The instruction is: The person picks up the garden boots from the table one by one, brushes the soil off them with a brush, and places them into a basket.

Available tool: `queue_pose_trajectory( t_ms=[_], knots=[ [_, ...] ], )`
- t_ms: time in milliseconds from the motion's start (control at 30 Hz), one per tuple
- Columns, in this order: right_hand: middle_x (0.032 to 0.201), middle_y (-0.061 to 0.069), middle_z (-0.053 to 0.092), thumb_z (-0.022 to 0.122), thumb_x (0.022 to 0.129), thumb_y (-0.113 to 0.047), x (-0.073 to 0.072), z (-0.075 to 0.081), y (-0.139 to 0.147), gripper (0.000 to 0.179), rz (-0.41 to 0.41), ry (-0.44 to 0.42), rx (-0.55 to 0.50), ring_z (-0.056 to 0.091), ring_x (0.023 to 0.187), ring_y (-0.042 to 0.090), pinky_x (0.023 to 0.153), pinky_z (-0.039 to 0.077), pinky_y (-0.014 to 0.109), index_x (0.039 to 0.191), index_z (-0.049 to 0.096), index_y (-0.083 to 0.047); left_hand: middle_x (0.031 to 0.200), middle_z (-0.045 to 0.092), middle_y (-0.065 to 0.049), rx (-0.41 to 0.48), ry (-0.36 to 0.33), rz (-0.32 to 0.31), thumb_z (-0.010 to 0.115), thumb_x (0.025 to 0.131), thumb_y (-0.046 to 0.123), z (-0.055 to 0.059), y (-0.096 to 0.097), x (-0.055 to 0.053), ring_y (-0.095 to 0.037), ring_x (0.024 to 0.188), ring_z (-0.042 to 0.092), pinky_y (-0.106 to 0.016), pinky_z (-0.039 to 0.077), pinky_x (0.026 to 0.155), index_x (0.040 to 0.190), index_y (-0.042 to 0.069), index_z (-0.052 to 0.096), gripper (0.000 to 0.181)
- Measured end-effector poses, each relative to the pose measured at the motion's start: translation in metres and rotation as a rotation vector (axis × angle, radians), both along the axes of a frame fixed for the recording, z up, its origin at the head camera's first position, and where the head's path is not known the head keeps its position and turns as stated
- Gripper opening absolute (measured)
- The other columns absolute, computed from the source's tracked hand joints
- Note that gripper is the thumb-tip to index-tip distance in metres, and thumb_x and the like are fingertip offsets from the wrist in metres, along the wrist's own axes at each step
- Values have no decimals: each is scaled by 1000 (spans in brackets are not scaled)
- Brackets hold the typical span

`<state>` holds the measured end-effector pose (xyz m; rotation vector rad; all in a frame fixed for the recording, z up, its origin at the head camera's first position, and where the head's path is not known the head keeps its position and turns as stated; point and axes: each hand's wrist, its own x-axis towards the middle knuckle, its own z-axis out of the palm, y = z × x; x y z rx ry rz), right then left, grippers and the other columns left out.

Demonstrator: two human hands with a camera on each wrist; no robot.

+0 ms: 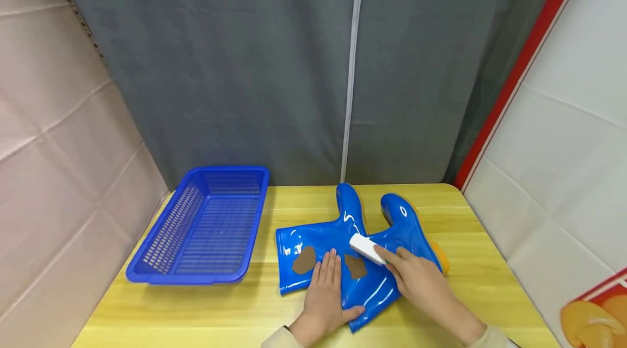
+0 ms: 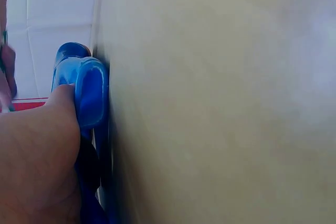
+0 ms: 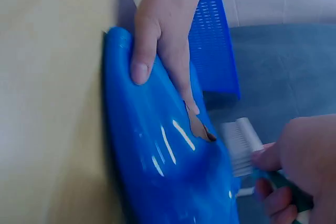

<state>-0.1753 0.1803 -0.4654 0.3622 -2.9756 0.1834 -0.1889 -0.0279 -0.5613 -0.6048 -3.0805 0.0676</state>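
Two blue rubber boots [image 1: 343, 252] lie on their sides on the near right part of a yellow wooden table [image 1: 274, 321], shafts toward the near left and toes pointing far. The left hand [image 1: 324, 296] lies flat on the shaft of the nearer boot, fingers straight and pointing far, thumb spread over the shaft's near edge, pressing it down rather than grasping it. The right hand [image 1: 416, 277] comes in from the near right with its fingers curled round the end of a white scrubbing brush [image 1: 366, 249], whose bristle side rests on the boot just right of a brown mud patch [image 1: 356, 266]; a second brown patch [image 1: 304, 260] sits left of the left fingertips. Small white marks show near the left boot's shaft opening, too small to read. The right wrist view shows the brush's white bristles and a green handle inside the fist, which the head view hides. The left wrist view shows only the thumb on the boot's rim and the tabletop. A blue plastic mesh basket [image 1: 203, 228] stands on the table's left, well apart from the boots.
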Motion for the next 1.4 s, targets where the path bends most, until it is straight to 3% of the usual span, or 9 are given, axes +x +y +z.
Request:
queue_pose_trajectory(
  t_ms=[100, 200, 333, 667, 867, 1100, 1167, 1267, 1400],
  knots=[
    [81, -4, 61, 63, 89, -32, -13, -2, -10, 41, 30, -16, 42, 46, 59, 4, 56, 47, 19, 129, 56, -38, 162, 5, -11, -8, 7, -10, 15, 67, 94, -1, 4, 1, -28, 151, 7, -44, 20, 121, 152, 9, 11, 121],
    [92, 3, 69, 65, 88, -30, -15, -4, -16, 41, 69, -36, 63, 60, 63, 10, 63, 57, 27, 127, 58, -35, 162, 5, -11, -19, 15, -8, 13, 65, 95, -2, 7, 1, -27, 151, 7, -43, 20, 121, 152, 9, 11, 122],
    [109, 12, 70, 68, 86, -26, -9, -3, -19, 43, 93, -67, 68, 70, 76, 23, 70, 59, 39, 127, 59, -35, 162, 6, -11, -28, 20, -6, 13, 65, 95, -2, 8, -1, -27, 151, 7, -42, 21, 121, 152, 9, 11, 122],
    [114, 14, 68, 68, 86, -26, 10, -2, -10, 47, 43, -125, 84, 70, 87, 29, 76, 58, 46, 129, 56, -38, 161, 9, -11, -42, 9, -16, 14, 66, 94, 4, 8, -1, -27, 150, 10, -41, 21, 121, 152, 10, 13, 120],
    [94, 5, 68, 67, 86, -23, 18, -1, -1, 47, 8, -133, 71, 54, 62, 11, 68, 57, 34, 126, 56, -45, 162, 9, -10, -59, -18, 10, 13, 66, 95, 8, 6, -1, -26, 151, 9, -41, 21, 121, 152, 11, 13, 120],
    [92, 1, 66, 63, 89, -29, 29, -3, 9, 42, -42, -196, 11, 56, 69, 11, 71, 57, 37, 126, 54, -48, 162, 8, -10, -57, -24, 22, 14, 65, 95, 6, 6, 0, -27, 150, 9, -41, 21, 121, 152, 11, 13, 121],
    [87, -2, 64, 64, 88, -29, 32, -5, 14, 43, -55, -201, 2, 53, 67, 9, 67, 56, 32, 126, 54, -48, 161, 8, -10, -55, -21, 25, 14, 65, 95, 5, 5, 1, -27, 150, 9, -42, 21, 121, 152, 11, 13, 121],
    [78, -9, 56, 66, 87, -29, 36, -9, 20, 45, -80, -210, -5, 46, 64, 7, 60, 47, 23, 126, 54, -49, 162, 7, -11, -57, -11, 31, 15, 66, 94, 4, 4, 1, -27, 150, 9, -42, 20, 121, 152, 10, 12, 120],
    [72, -11, 50, 66, 86, -29, 38, -18, 31, 45, -126, -228, -24, 42, 63, 6, 59, 38, 20, 126, 55, -47, 161, 11, -13, -44, 42, 30, 21, 69, 92, 4, 1, 3, -28, 150, 13, -42, 22, 121, 151, 8, 15, 118]
  ],
)
